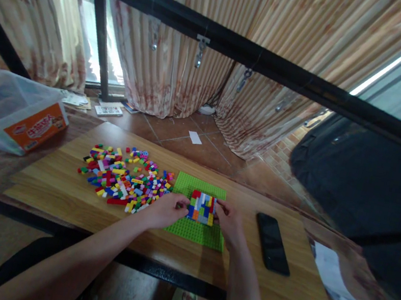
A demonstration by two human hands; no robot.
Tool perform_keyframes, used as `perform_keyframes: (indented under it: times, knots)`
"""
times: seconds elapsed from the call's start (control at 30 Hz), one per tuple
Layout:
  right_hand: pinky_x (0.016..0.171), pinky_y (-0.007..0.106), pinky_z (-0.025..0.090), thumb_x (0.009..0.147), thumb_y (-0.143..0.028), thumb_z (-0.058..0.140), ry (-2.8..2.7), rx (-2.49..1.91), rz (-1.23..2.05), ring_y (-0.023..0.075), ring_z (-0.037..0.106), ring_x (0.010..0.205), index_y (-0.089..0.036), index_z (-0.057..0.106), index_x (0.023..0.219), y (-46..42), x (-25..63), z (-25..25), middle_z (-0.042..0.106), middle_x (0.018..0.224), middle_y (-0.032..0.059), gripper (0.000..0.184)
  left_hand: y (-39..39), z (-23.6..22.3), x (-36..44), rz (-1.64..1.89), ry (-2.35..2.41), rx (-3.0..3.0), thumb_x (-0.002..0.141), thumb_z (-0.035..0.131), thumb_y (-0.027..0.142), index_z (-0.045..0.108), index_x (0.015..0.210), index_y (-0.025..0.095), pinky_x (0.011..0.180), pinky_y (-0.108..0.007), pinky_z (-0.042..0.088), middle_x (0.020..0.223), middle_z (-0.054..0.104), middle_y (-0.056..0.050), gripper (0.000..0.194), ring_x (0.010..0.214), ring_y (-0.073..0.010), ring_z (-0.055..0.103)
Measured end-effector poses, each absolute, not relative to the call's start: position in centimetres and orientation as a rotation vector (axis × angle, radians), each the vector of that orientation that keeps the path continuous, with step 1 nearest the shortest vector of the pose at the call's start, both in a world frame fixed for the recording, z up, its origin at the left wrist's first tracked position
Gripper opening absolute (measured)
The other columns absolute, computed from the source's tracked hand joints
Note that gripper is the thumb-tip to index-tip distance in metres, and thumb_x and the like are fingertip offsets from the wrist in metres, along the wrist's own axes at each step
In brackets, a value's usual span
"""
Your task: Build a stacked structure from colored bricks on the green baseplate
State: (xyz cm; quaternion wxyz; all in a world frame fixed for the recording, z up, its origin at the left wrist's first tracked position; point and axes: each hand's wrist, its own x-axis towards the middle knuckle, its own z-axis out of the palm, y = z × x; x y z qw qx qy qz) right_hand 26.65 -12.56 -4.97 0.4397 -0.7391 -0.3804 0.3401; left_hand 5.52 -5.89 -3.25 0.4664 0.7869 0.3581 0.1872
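Observation:
A green baseplate (pixel 197 187) lies on the wooden table (pixel 62 187). On it stands a small block of many-coloured bricks (pixel 202 207). My left hand (pixel 166 210) rests at the block's left side, fingers curled against it. My right hand (pixel 229 220) is at its right side, fingers closed on its edge. A spread of several loose coloured bricks (pixel 125 178) lies left of the baseplate, just beyond my left hand.
A black phone (pixel 272 243) lies right of the baseplate. A clear plastic bag with an orange box (pixel 37 129) sits at the far left. White paper (pixel 329 273) lies at the table's right end. Curtains and a black bar stand behind.

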Motion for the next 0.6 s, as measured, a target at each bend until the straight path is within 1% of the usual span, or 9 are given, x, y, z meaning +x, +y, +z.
perform_keyframes:
  times: [0.07,0.2,0.3,0.4,0.5,0.53,0.6]
  knots:
    - [0.056,0.026,0.05,0.071,-0.049,0.061,-0.963,-1.816,0.853,0.0181,0.067,0.068,-0.01,0.066,0.11,-12.6,26.6,-4.9,0.072,0.081,0.0078,0.055,-5.9,-3.2,5.6,0.459,0.878,1.934,0.079,0.053,0.023,0.07,0.095,0.015,0.07,-0.027,0.048,0.081,0.072,-0.004,0.024,0.078,-0.018,0.064]
    - [0.053,0.026,0.049,0.069,-0.044,0.063,-0.932,-1.781,0.858,0.0189,0.067,0.065,-0.012,0.069,0.102,-12.6,26.4,-4.9,0.073,0.078,0.0071,0.046,-6.0,-2.9,5.6,0.436,0.863,1.945,0.079,0.053,0.023,0.07,0.092,0.015,0.068,-0.026,0.048,0.08,0.071,-0.004,0.023,0.075,-0.0176,0.063]
    - [0.053,0.027,0.05,0.068,-0.042,0.064,-0.9,-1.782,0.863,0.0202,0.068,0.067,-0.011,0.069,0.103,-12.4,26.4,-5.2,0.074,0.079,0.0073,0.047,-5.9,-2.4,5.3,0.437,0.822,1.954,0.079,0.052,0.023,0.071,0.092,0.015,0.067,-0.026,0.047,0.082,0.071,-0.004,0.024,0.073,-0.0168,0.062]
    - [0.055,0.028,0.051,0.071,-0.042,0.061,-0.955,-1.823,0.826,0.0205,0.068,0.067,-0.01,0.068,0.107,-12.4,26.5,-5.2,0.074,0.079,0.0075,0.048,-4.8,-1.6,4.2,0.505,0.795,1.927,0.08,0.053,0.026,0.07,0.095,0.014,0.069,-0.027,0.048,0.085,0.071,-0.005,0.025,0.074,-0.016,0.062]
    - [0.062,0.031,0.051,0.076,-0.041,0.058,-1.065,-1.947,0.648,0.0211,0.068,0.068,-0.01,0.069,0.105,-12.6,26.2,-4.1,0.073,0.077,0.0087,0.044,-3.0,-0.7,2.1,0.66,0.885,1.817,0.081,0.054,0.031,0.067,0.104,0.014,0.071,-0.027,0.049,0.089,0.071,-0.005,0.031,0.078,-0.0158,0.063]
    - [0.064,0.032,0.051,0.078,-0.041,0.056,-1.091,-1.994,0.548,0.0215,0.067,0.069,-0.01,0.07,0.104,-12.7,26.0,-3.6,0.073,0.078,0.0095,0.043,-2.4,-0.5,1.2,0.69,0.9,1.786,0.081,0.054,0.032,0.066,0.104,0.014,0.072,-0.027,0.05,0.091,0.071,-0.005,0.031,0.08,-0.0159,0.063]
    - [0.068,0.033,0.05,0.081,-0.04,0.052,-1.107,-2.048,0.335,0.0224,0.067,0.072,-0.011,0.071,0.101,-12.8,25.3,-2.3,0.073,0.081,0.011,0.04,-1.2,-0.1,-0.4,0.765,0.989,1.758,0.081,0.055,0.034,0.067,0.1,0.013,0.068,-0.027,0.05,0.086,0.07,-0.005,0.031,0.075,-0.0158,0.063]
